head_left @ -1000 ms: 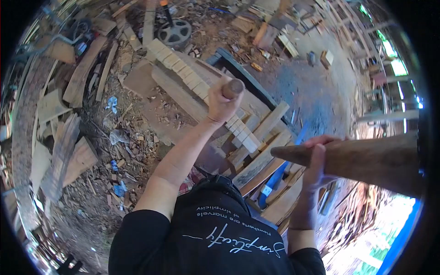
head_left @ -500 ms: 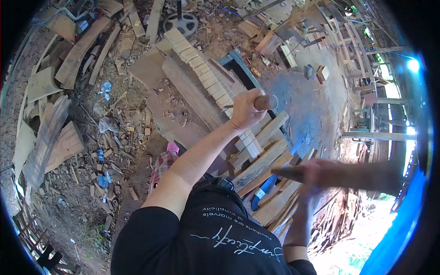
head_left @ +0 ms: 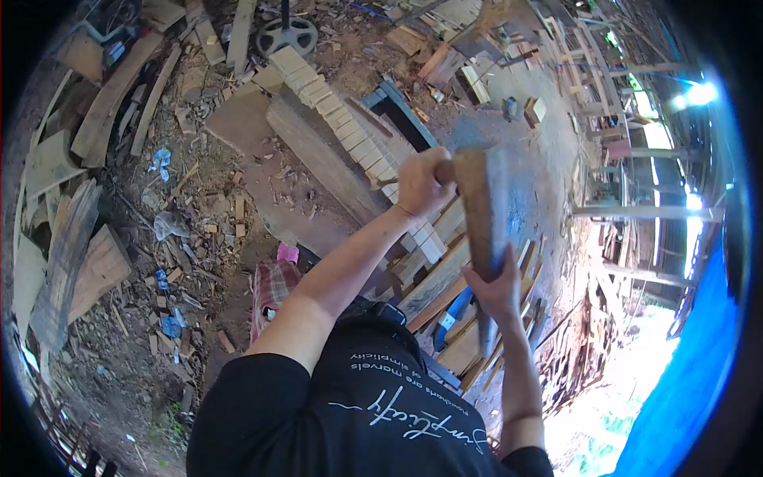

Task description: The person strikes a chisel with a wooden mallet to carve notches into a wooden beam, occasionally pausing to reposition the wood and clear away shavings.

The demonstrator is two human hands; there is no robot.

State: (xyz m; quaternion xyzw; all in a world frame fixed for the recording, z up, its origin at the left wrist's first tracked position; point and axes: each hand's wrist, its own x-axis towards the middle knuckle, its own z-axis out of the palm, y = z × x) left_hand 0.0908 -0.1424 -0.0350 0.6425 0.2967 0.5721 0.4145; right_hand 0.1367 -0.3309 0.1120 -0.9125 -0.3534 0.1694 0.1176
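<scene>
My left hand (head_left: 423, 184) is a closed fist round the wooden handle of a chisel (head_left: 445, 171), held over a pale beam. Its blade is mostly hidden behind the fist. My right hand (head_left: 497, 288) grips the narrow end of a wooden club-like mallet (head_left: 481, 208). The mallet's thick part overlaps the end of the chisel handle, and its far edge is smeared by motion. Below lies the pale beam (head_left: 338, 119), cut with a row of even notches along its length.
A brown plank (head_left: 318, 155) lies alongside the beam. Near my waist are stacked timbers (head_left: 433, 278) and a handsaw with a blue part (head_left: 451, 318). Wood scraps (head_left: 211, 226) litter the ground at left. A blue tarp (head_left: 675, 389) hangs at right.
My right hand has swung the mallet from out at the right inward to the chisel handle. The left hand keeps its grip; the whole view has shifted slightly.
</scene>
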